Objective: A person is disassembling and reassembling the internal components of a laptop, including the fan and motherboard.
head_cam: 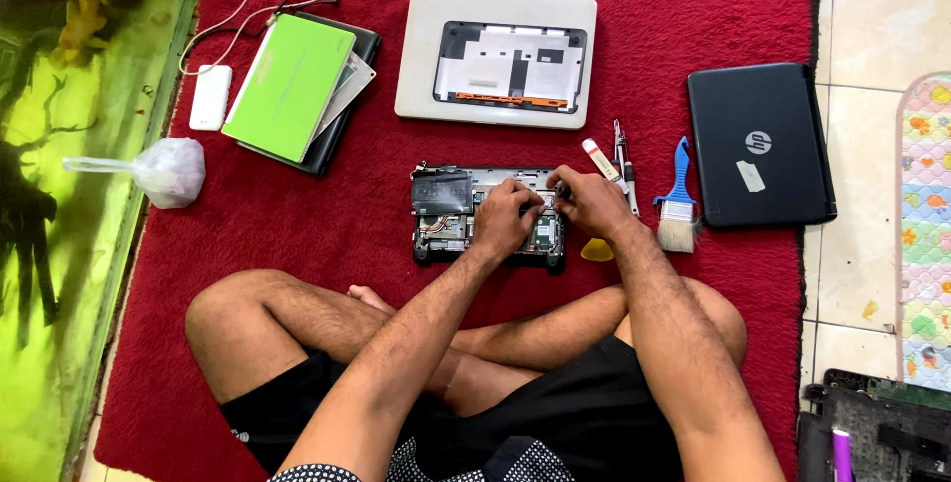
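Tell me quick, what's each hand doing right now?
Left hand: resting fingers-down on the opened laptop base, holding nothing visible.
Right hand: curled at the base's right edge; any grip cannot be told.

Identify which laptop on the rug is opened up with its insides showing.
The small one under both hands; the black laptop at right and the green one at left are shut.

Red carpet (327, 214) — strewn with bright things

A lime-green notebook (288, 86), a white laptop cover (495, 16), a closed black laptop (758, 145), a blue-handled brush (679, 200), a yellow pick (597, 250) — and black shorts (584, 413).
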